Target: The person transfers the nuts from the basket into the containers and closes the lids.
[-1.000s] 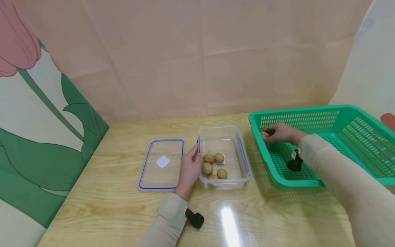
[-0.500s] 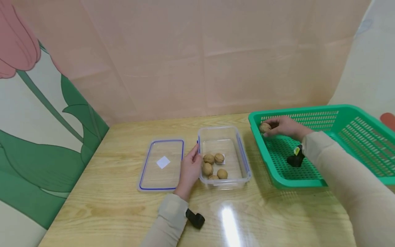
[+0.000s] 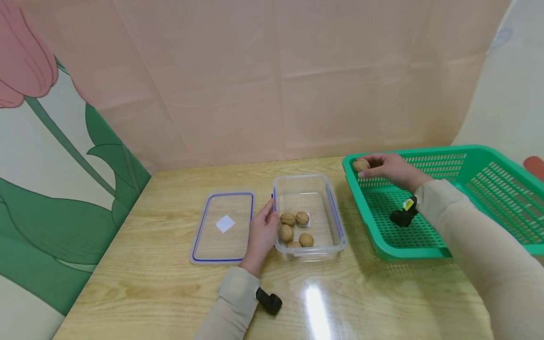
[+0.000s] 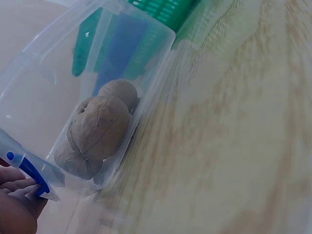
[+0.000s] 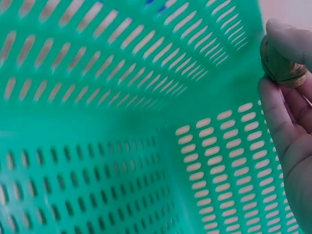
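A walnut [image 3: 361, 165] is pinched between the thumb and fingers of my right hand [image 3: 393, 170], at the left back rim of the green basket [image 3: 374, 236]. The right wrist view shows this walnut [image 5: 282, 63] above the basket's corner. My left hand [image 3: 261, 233] holds the left side of a clear plastic food container [image 3: 316, 200]; in the left wrist view its fingers [image 4: 19, 187] are on the blue-edged side flap [image 4: 35, 173]. Several walnuts [image 3: 287, 218] lie in the container's near left part. Part of the left hand is out of frame in its wrist view.
Left of the container, its clear lid [image 3: 216, 241] with a blue seal lies flat on the wooden table [image 3: 170, 293]. A pinkish sheet [image 3: 238, 94] hangs behind the table. The basket's side wall rises between my right hand and the container.
My right hand has lifted the walnut from low inside the basket up to its left back rim. The left hand and the container stay where they were.
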`<state>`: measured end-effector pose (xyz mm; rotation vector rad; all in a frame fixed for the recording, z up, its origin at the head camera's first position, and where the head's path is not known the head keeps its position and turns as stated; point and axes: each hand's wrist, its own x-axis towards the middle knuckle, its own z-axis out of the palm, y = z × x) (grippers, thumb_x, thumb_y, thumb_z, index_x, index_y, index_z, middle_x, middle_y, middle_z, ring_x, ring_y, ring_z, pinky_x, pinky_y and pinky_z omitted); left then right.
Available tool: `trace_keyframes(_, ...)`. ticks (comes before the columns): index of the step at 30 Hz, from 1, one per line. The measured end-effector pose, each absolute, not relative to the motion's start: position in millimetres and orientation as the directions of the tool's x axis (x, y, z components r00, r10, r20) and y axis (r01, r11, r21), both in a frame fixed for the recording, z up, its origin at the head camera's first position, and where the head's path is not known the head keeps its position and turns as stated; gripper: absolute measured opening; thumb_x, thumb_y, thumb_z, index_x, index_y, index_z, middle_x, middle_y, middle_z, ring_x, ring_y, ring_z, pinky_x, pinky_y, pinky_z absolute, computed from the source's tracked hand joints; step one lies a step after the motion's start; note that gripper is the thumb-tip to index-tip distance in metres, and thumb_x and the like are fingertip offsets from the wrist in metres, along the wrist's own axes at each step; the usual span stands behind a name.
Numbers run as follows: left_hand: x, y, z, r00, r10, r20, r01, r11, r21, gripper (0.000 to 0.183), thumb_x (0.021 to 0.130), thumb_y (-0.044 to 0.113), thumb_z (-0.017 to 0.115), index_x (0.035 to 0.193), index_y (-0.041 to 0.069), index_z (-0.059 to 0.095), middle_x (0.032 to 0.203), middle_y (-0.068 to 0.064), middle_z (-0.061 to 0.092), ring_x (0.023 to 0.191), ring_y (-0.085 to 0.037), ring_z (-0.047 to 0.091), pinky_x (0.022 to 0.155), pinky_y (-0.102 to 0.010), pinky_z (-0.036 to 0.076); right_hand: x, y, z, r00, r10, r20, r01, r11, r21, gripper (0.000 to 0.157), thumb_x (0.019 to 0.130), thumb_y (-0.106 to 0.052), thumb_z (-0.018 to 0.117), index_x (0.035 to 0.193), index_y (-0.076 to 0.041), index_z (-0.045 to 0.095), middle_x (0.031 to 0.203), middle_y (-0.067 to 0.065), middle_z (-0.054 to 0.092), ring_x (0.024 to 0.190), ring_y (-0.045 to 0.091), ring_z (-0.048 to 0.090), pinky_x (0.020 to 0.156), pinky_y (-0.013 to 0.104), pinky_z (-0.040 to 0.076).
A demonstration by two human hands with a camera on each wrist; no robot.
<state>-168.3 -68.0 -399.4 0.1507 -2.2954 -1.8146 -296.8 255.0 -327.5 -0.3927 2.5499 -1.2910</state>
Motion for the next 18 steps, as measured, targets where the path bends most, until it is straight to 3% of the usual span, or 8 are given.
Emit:
trace_keyframes(10,-167,-68,-399,-0.977,-0.202,0.074,0.026,0.233,0.972,0.045,0.090,0.010,0.048,0.135,0.011,0.048,0.138,-0.006,0.047,0.124,-0.019,0.047,0.103,-0.033,0.041,-290,243,-315,-0.945,-0.326,-0.016,-0.108,0.360,-0.927,0.042,0.083,-0.022,0.069,0.121,-0.007,0.055,0.100,-0.007,0.061,0.095,0.010,0.054,0.094,0.038,0.042)
trace_keyframes(18,-168,-69,-398,-0.976,-0.201,0.082,0.033,0.234,0.972,0.045,0.090,0.010,0.048,0.135,0.011,0.048,0.138,-0.006,0.047,0.127,-0.019,0.044,0.104,-0.033,0.040,-279,223,-301,-0.937,-0.348,0.038,-0.111,0.195,-0.974,0.024,0.085,-0.013,0.066,0.109,-0.013,0.062,0.097,-0.006,0.061,0.095,0.012,0.053,0.086,0.027,0.046)
